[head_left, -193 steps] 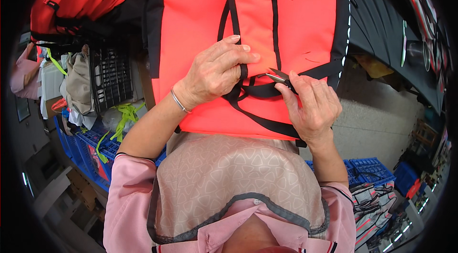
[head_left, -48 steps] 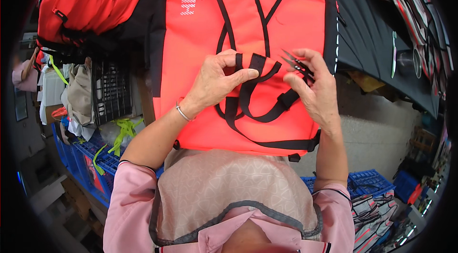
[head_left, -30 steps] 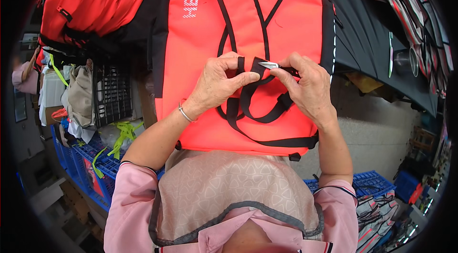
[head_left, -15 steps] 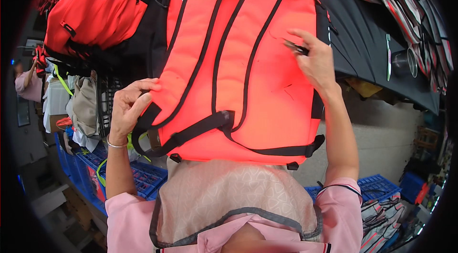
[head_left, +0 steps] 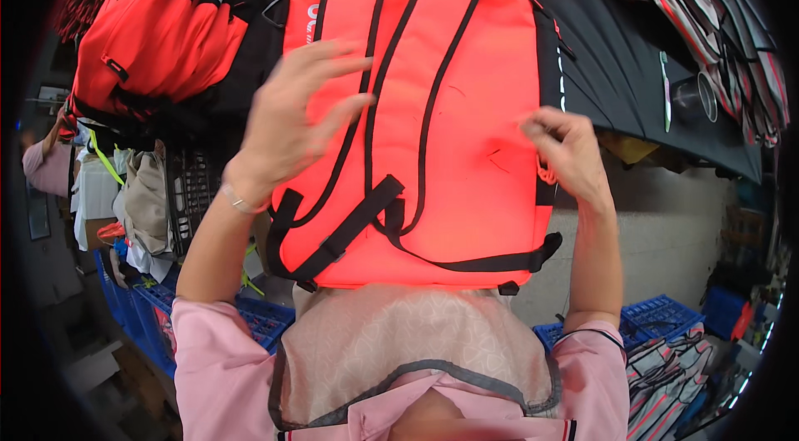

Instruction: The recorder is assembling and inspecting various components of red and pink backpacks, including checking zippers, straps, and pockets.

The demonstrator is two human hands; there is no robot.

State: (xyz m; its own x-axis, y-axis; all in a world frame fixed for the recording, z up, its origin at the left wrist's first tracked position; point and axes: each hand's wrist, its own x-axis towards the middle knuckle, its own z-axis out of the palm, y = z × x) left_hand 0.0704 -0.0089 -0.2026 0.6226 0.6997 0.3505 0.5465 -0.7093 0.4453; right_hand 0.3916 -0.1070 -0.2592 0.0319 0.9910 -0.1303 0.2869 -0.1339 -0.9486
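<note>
The left forearm is rising steeply from the lower edge, its wrist ringed by a thin bracelet [head_left: 239, 201] that is blurring. The left grip [head_left: 291, 112] is hovering above the left shoulder strap [head_left: 349, 17] of the backpack [head_left: 483, 200], fingers reaching rightward, thumb standing apart below them; it is open, and the hand is smearing with motion. The right forearm is rising almost straight, and the right grip [head_left: 573, 154] is bending inward over the bag's right edge, its fingers curling toward the thumb. Whether it is holding anything, I cannot tell; an orange-red loop [head_left: 546, 172] is showing just under it.

The backpack is lying flat before the person, straps upward, its top end resting over the table [head_left: 620, 58], which is wearing a smooth black covering. Its woven fabric is glowing neon coral, with black side panels bordering it. The padded straps are running side by side, slightly slanting, black binding tracing their edges. Flat black webbing [head_left: 358, 229] is crossing the lower left diagonally, and fine dark threads [head_left: 498, 160] are curling on the bare right side. Beneath, a beige apron [head_left: 416, 329] with a faint geometric pattern and grey trim is bulging softly.
</note>
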